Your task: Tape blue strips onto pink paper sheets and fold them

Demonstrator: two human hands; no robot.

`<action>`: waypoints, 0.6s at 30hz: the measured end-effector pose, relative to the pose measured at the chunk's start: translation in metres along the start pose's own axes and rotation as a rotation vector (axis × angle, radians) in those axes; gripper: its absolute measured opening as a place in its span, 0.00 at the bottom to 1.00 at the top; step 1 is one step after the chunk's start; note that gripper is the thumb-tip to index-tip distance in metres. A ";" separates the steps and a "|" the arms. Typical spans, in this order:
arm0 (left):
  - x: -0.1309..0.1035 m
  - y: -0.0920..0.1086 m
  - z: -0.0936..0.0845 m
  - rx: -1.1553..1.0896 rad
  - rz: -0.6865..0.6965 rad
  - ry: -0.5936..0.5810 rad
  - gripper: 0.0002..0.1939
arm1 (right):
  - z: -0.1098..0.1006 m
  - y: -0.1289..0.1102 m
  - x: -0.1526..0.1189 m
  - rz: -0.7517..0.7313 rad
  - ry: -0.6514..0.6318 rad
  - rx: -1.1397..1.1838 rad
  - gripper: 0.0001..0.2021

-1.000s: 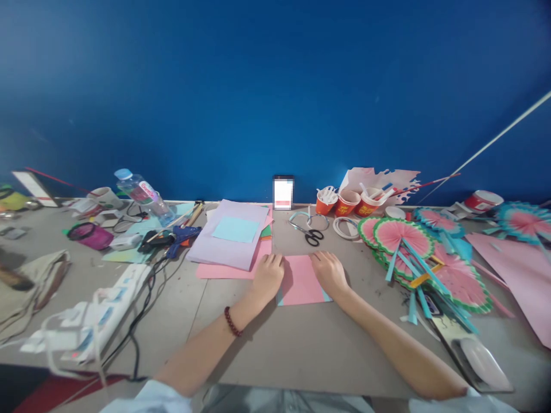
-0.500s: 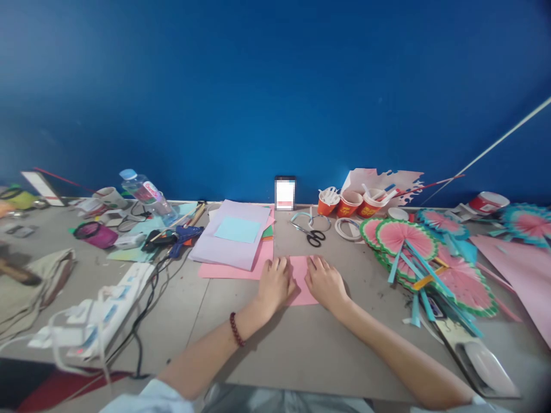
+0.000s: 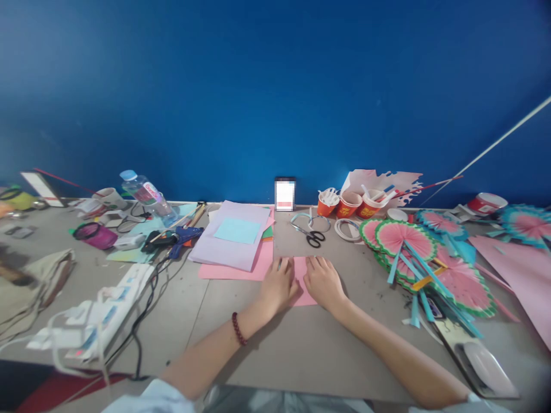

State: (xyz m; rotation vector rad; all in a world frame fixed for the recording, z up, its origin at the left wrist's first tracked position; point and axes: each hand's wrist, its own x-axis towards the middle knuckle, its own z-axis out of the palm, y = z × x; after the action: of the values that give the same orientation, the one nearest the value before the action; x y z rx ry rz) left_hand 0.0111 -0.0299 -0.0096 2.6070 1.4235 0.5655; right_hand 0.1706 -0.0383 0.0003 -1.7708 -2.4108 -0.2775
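A small pink paper (image 3: 305,295) lies flat on the grey table in front of me. My left hand (image 3: 279,282) rests on its left part, fingers bent and close together, pressing the sheet. On the right part lies my right hand (image 3: 323,281), its fingers also curled down onto the paper. Only a strip of pink shows between the two hands. Just beyond my left hand is a stack of lilac sheets (image 3: 215,241) with a light blue sheet (image 3: 236,230) on top and larger pink paper (image 3: 245,272) beneath.
Black-handled scissors (image 3: 315,238), a tape roll (image 3: 346,229) and red cups (image 3: 348,203) stand or lie beyond my hands. Pink-green paper fans (image 3: 407,241) are at right. A glue gun (image 3: 183,238), a bottle (image 3: 148,192) and a power strip (image 3: 116,310) lie left.
My left hand has shifted slightly to the right over the pink paper, closer to my right hand. My right hand has moved very slightly left.
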 end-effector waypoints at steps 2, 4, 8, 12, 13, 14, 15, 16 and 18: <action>-0.001 0.001 0.000 0.008 0.002 0.014 0.26 | 0.000 0.000 0.000 -0.002 0.004 -0.001 0.20; -0.001 0.002 -0.001 0.015 0.009 0.018 0.27 | -0.001 -0.001 0.000 -0.013 0.002 -0.015 0.22; 0.001 0.004 -0.006 0.014 -0.005 0.029 0.26 | -0.005 -0.005 0.001 -0.018 -0.024 -0.052 0.23; 0.001 0.004 -0.006 0.004 -0.020 0.033 0.24 | -0.006 -0.007 0.001 -0.010 -0.021 -0.058 0.24; 0.001 0.003 -0.005 0.004 -0.019 0.032 0.25 | -0.006 -0.008 0.001 -0.014 -0.017 -0.055 0.24; 0.001 0.003 -0.005 0.006 -0.016 0.032 0.25 | -0.005 -0.007 0.000 -0.019 -0.010 -0.052 0.24; 0.001 0.003 -0.004 0.010 -0.007 0.030 0.26 | -0.005 -0.007 0.000 -0.027 -0.002 -0.048 0.24; 0.001 0.003 -0.004 0.017 0.003 0.027 0.26 | -0.004 -0.007 -0.001 -0.031 0.008 -0.045 0.24; 0.001 0.004 -0.005 0.034 0.017 0.024 0.27 | -0.004 -0.008 -0.001 -0.022 0.015 -0.041 0.23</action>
State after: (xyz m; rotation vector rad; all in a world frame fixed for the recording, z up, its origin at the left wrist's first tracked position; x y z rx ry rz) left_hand 0.0134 -0.0314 -0.0035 2.6501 1.4319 0.5819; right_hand 0.1638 -0.0427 0.0033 -1.7527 -2.4328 -0.3438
